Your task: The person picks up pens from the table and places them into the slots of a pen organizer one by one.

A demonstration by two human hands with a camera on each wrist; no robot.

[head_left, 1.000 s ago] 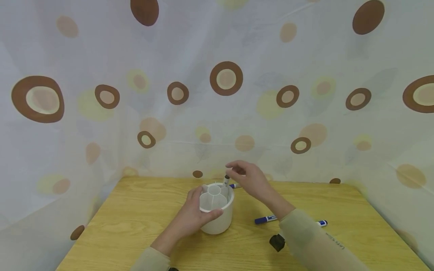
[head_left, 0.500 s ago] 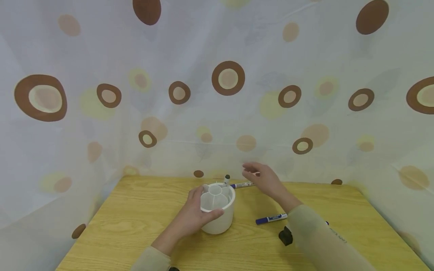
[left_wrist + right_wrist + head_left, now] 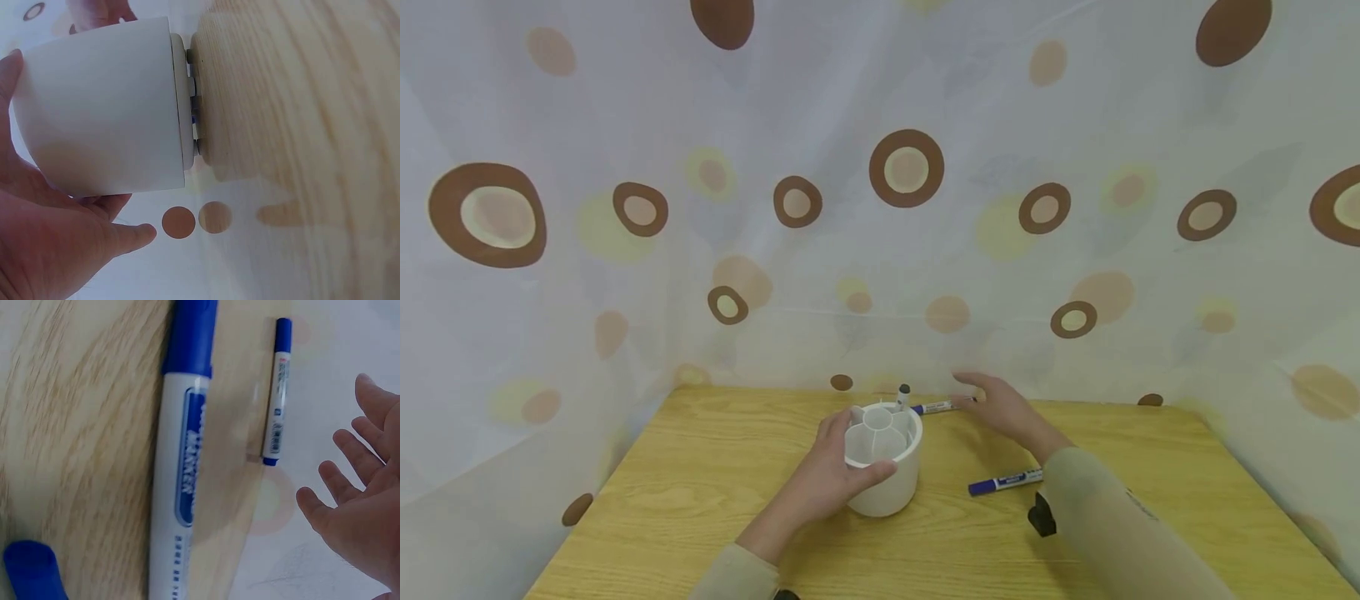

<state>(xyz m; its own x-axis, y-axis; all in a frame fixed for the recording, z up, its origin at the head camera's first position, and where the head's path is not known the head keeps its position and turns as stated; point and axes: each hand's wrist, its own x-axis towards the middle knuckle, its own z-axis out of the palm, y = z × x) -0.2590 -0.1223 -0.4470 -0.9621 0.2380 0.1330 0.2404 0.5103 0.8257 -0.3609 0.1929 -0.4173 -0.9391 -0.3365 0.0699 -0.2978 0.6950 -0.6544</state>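
Note:
A white round pen holder (image 3: pixel 883 493) with inner compartments stands upright on the table, gripped by my left hand (image 3: pixel 831 477) with fingers round its left side and thumb over the near rim. One marker with a black end (image 3: pixel 903 398) stands in its far right compartment. Beyond and to the right, a blue-capped marker (image 3: pixel 936 407) lies flat. My right hand (image 3: pixel 1006 412) is at that marker's right end; in the right wrist view, its fingers (image 3: pixel 337 481) are spread, with nothing between them. The left wrist view shows the holder's smooth wall (image 3: pixel 103 106) filling the left hand.
Another blue-capped marker (image 3: pixel 1006 482) lies on the wooden table (image 3: pixel 700 500) below the right forearm. The blue end of a further marker (image 3: pixel 34 572) shows in the right wrist view. A spotted white curtain (image 3: pixel 820 275) hangs behind the table.
My right hand has moved right, away from the black-ended marker in the holder, and lowered toward the far blue-capped marker, its fingers spreading. My left hand has stayed on the holder.

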